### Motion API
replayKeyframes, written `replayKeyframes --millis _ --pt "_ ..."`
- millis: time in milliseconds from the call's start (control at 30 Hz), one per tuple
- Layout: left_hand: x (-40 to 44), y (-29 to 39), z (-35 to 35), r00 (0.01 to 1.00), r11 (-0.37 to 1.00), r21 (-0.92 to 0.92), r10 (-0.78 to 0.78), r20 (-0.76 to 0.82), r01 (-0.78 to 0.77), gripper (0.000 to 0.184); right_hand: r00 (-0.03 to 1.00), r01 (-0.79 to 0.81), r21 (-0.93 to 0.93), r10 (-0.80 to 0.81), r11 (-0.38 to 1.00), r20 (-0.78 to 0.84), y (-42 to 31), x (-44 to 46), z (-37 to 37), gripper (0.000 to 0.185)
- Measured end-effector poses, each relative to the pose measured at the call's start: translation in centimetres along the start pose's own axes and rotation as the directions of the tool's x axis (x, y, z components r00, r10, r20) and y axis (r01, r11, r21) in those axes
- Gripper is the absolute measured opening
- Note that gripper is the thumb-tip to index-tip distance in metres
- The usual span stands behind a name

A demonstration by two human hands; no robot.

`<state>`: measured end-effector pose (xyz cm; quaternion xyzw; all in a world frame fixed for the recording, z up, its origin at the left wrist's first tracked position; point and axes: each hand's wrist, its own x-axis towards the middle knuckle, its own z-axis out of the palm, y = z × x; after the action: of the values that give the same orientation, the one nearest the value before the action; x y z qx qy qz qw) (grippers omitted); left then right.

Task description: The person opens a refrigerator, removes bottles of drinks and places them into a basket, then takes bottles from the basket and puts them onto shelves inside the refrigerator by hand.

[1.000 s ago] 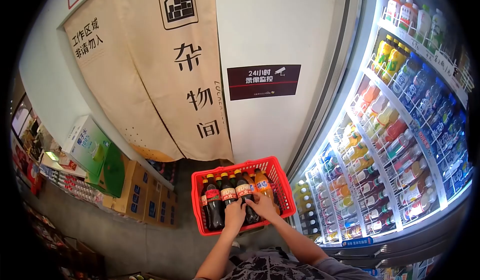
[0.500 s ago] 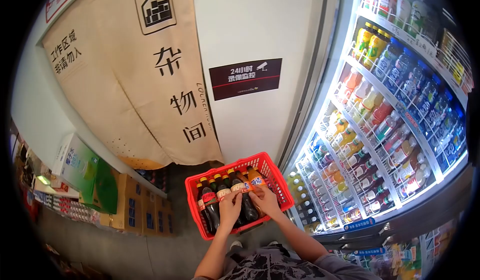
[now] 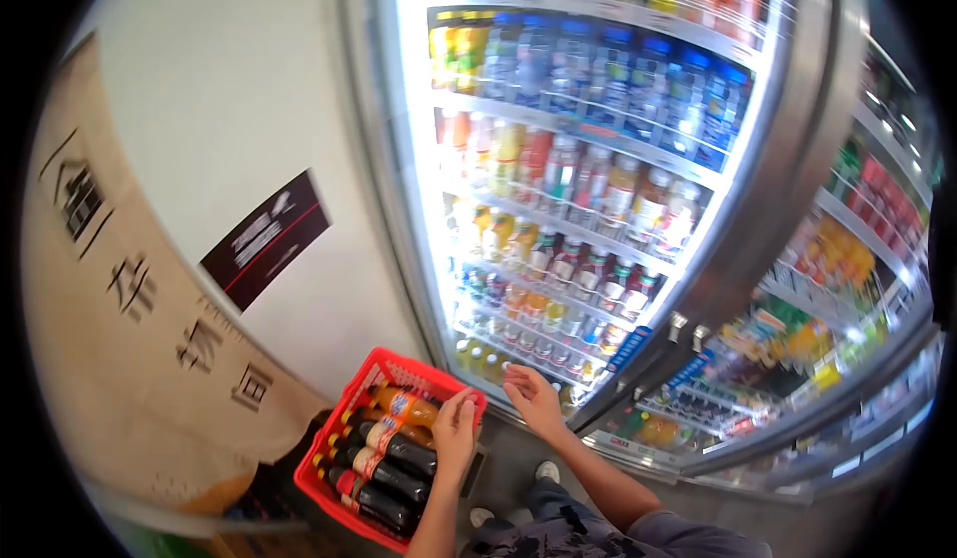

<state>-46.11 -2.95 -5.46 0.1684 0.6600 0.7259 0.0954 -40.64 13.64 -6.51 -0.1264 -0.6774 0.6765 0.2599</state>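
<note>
My left hand (image 3: 456, 430) hovers over the right rim of the red plastic basket (image 3: 311, 470), holding no bottle, with its fingers loosely extended. My right hand (image 3: 533, 400) is just right of the basket, in front of the cooler's lower shelves; its fingers are apart and nothing is in them. In the basket lie several dark soda bottles with yellow caps, among them a dark bottle (image 3: 379, 503) nearest me. An orange drink bottle (image 3: 411, 408) lies at the far side. My left hand and forearm cover part of the basket's right side.
A lit drinks cooler (image 3: 588, 131) with several shelves of bottles stands ahead. Its metal door frame (image 3: 743, 229) runs along the right, with more stocked shelves beyond. A beige curtain (image 3: 150, 359) and a white wall (image 3: 239, 89) with a dark sign (image 3: 267, 239) are at left.
The view has swung right toward the cooler, so the basket appears further left. Both hands have come away from the bottles, my right hand moving out beyond the basket rim.
</note>
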Motion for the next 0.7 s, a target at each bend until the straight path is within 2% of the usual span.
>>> replayKeyframes --millis 100,133,200,267,333,400,433,467,533,567,600,667,700 --pt "0.9 1.0 4.7 0.981 0.999 -0.033 0.029 0.191 -0.023 0.03 0.98 0.033 -0.004 -0.033 0.999 -0.194 -1.9 -1.6 -4.7 0.038" --pt "1.1 1.8 6.5 0.972 0.998 -0.065 0.034 0.23 -0.019 0.03 0.962 0.052 -0.001 -0.051 0.999 -0.269 -2.6 -2.3 -6.4 0.037" --pt "0.9 2.4 10.0 0.951 0.994 -0.108 0.041 0.305 -0.008 0.03 0.934 0.038 -0.126 -0.08 0.991 -0.347 -4.5 -4.0 -10.2 0.038" --pt "0.7 2.2 13.5 0.926 0.995 -0.097 0.071 0.371 -0.038 0.033 0.892 0.075 -0.114 -0.117 0.991 -0.436 -4.6 -5.4 -14.4 0.041" --pt "-0.1 1.8 17.1 0.9 0.991 -0.128 0.093 0.426 -0.042 0.033 0.799 0.181 -0.126 -0.221 0.975 -0.56 -6.5 -6.7 -18.1 0.045" --pt "-1.1 2.0 20.2 0.875 0.989 -0.147 0.052 0.481 0.022 0.033 0.715 0.182 -0.216 -0.28 0.959 -0.641 -7.0 -7.5 -22.3 0.045" --pt "-1.6 2.1 21.5 0.867 0.989 -0.148 0.059 0.496 0.017 0.033 0.676 0.155 -0.189 -0.244 0.97 -0.695 -7.5 -7.9 -23.7 0.041" --pt "-2.2 2.2 22.7 0.856 0.988 -0.144 0.034 0.515 0.048 0.033 0.664 0.161 -0.188 -0.248 0.969 -0.705 -7.7 -8.1 -24.9 0.041" --pt "-3.2 2.4 24.5 0.836 0.986 -0.131 -0.015 0.548 0.104 0.032 0.732 -0.021 -0.209 -0.127 0.978 -0.67 -7.9 -8.2 -26.7 0.037" --pt "-3.5 2.2 25.2 0.836 0.985 -0.14 -0.009 0.548 0.103 0.033 0.754 -0.016 -0.262 -0.16 0.965 -0.637 -7.7 -7.8 -27.1 0.036" --pt "-3.6 1.9 25.7 0.831 0.985 -0.147 0.006 0.556 0.092 0.033 0.766 0.076 -0.362 -0.287 0.929 -0.576 -5.8 -7.0 -27.9 0.038" --pt "-3.8 1.5 26.7 0.844 0.982 -0.139 -0.037 0.535 0.131 0.033 0.848 -0.03 -0.342 -0.157 0.939 -0.506 -6.2 -6.7 -28.0 0.036" --pt "-3.9 1.6 27.3 0.847 0.981 -0.145 -0.034 0.53 0.129 0.033 0.88 0.012 -0.263 -0.135 0.965 -0.456 -7.4 -6.2 -27.4 0.028"
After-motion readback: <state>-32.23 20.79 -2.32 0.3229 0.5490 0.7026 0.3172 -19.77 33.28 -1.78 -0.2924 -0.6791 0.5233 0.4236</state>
